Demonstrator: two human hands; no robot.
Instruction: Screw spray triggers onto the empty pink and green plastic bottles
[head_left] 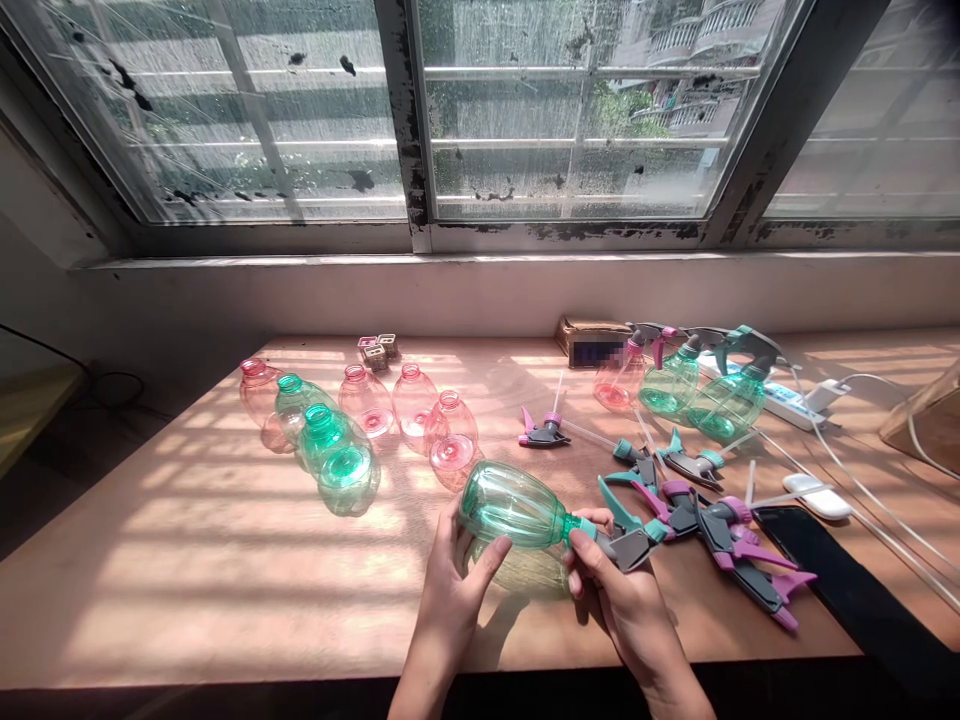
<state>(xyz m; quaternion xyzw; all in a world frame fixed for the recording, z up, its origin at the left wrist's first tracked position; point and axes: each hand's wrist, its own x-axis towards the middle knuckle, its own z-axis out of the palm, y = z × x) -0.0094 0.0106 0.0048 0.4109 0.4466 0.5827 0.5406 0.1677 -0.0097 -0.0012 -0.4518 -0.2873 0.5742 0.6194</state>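
Note:
My left hand (466,560) is wrapped round the body of a clear green spray bottle (510,503), which lies tilted on its side above the table. My right hand (616,580) grips the collar of its grey and teal trigger sprayer head (626,545), seated at the bottle's neck. How tightly the collar is screwed on I cannot tell. Just right of my right hand lie several loose spray heads, among them a pink and grey one (750,560) and a teal and grey one (694,462). Beyond my left hand stands an open pink bottle (451,435).
Open green bottles (337,455) and several pink ones stand at left. Bottles with heads fitted (667,385) stand at back right, near a small box (589,340), a power strip (787,400) and white cables. A black phone (817,570) and white mouse (817,496) lie at right.

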